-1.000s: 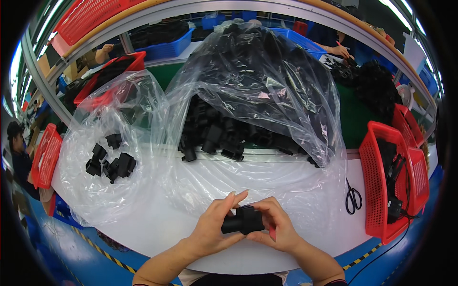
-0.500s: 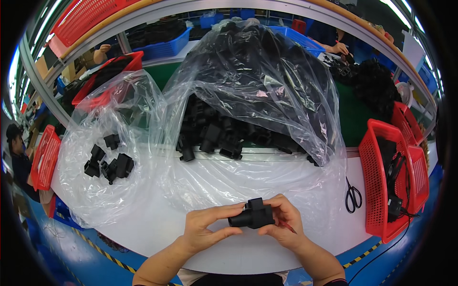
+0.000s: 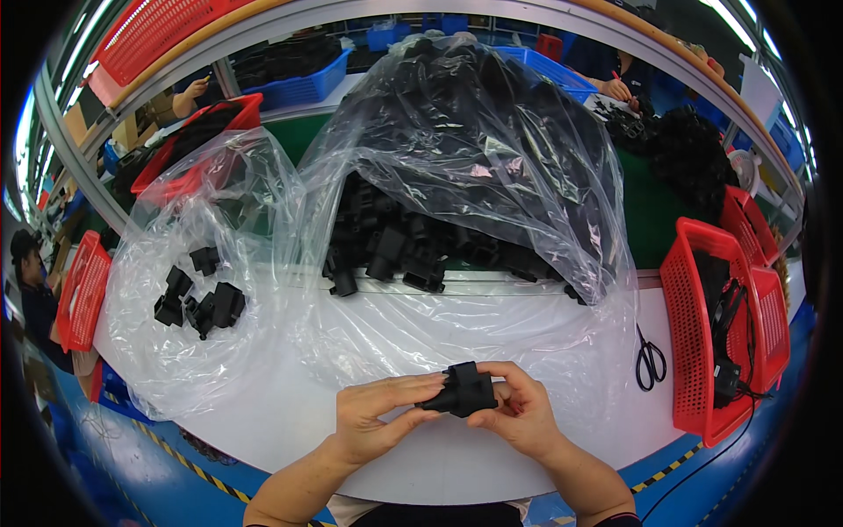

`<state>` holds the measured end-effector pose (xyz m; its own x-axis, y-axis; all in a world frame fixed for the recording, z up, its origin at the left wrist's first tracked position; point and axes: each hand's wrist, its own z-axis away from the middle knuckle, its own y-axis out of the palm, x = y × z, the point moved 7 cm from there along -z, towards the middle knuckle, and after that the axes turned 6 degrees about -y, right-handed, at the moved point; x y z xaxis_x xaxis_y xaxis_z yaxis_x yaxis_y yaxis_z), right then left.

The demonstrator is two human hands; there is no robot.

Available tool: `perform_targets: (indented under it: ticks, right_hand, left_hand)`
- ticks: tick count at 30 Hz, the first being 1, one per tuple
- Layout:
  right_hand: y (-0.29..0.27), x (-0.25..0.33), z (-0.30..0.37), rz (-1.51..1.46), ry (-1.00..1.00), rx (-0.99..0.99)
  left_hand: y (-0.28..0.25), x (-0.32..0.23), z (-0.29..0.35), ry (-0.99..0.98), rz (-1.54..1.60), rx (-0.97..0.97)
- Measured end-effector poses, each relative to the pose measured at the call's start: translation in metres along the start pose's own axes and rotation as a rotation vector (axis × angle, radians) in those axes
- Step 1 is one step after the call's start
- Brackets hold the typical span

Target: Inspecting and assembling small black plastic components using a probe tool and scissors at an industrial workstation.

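A black molded plastic part [image 3: 469, 392], with a round barrel on its left and a blocky body, is held between my two hands above the white tabletop [image 3: 421, 470]. The fingers and thumb of my left hand [image 3: 382, 417] close on the barrel end. My right hand [image 3: 520, 411] pinches the body from the right side. A trace of red shows in the right palm; the rest of that object is hidden. Beyond my hands, a large clear plastic bag [image 3: 492, 189] lies over a heap of similar black parts [image 3: 386, 250].
At left, several black parts [image 3: 215, 307] lie on a second clear bag [image 3: 176, 378]. Black-handled scissors [image 3: 650, 364] rest at the right, beside a red basket [image 3: 694, 351] with cables and black items. Across the bench, a co-worker's hand [image 3: 616, 90] holds a red pen-like object.
The black part has turned slightly and shifted a little to the left. The red pointed object showing from my right hand is now mostly hidden.
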<state>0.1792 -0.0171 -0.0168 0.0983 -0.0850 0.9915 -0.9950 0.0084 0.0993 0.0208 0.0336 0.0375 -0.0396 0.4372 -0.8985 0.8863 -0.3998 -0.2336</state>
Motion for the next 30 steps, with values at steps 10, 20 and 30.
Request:
perform_targets:
  ticks: [10, 20, 30]
  right_hand:
    - [-0.007, 0.012, 0.005, -0.111, -0.310, -0.138]
    - [0.003, 0.031, 0.002, 0.478, -0.598, 0.040]
    - [0.002, 0.034, 0.003, 0.349, -0.690, 0.029]
  left_hand:
    - [0.009, 0.018, 0.001, -0.306, 0.477, 0.004]
    - [0.001, 0.010, 0.003, -0.189, 0.234, 0.083]
    - [-0.005, -0.003, 0.003, 0.021, 0.041, 0.016]
